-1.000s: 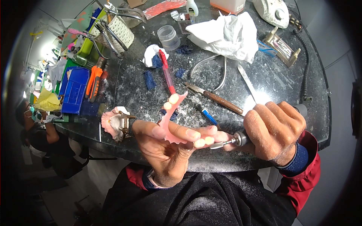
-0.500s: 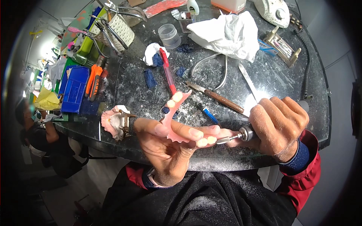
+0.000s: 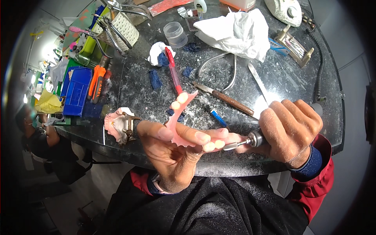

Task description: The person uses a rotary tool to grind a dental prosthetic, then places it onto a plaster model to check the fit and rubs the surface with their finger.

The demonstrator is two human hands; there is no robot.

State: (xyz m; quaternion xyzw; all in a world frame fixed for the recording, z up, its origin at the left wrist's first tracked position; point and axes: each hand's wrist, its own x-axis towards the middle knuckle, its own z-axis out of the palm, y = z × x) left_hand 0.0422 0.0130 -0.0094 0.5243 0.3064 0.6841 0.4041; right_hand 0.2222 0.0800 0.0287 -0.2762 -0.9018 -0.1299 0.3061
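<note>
My left hand (image 3: 168, 150) is closed around a pink partial denture (image 3: 174, 124), pinching it between thumb and fingers. Pale teeth show at the denture's upper end and at its lower right end. My right hand (image 3: 288, 131) grips a rotary handpiece (image 3: 256, 138) with a metal bur at its tip. The bur meets or nearly meets the denture's lower right end, beside the teeth; exact contact cannot be made out. Most of the handpiece body is hidden by my right fingers. A pink and white dental cast (image 3: 117, 125) with a brass-coloured metal frame stands left of my left hand.
White dust covers the dark table (image 3: 141, 88). Beyond my hands lie a red pen (image 3: 172, 68), a wooden-handled knife (image 3: 231, 102), a blue-handled tool (image 3: 217, 117), a metal spatula (image 3: 257, 83) and crumpled white cloth (image 3: 237, 33). Orange-handled cutter (image 3: 97, 84) and blue bin (image 3: 74, 94) sit left.
The denture has shifted very slightly down and left in my left hand. Both hands keep nearly the same pose, with the bur still at the denture's end.
</note>
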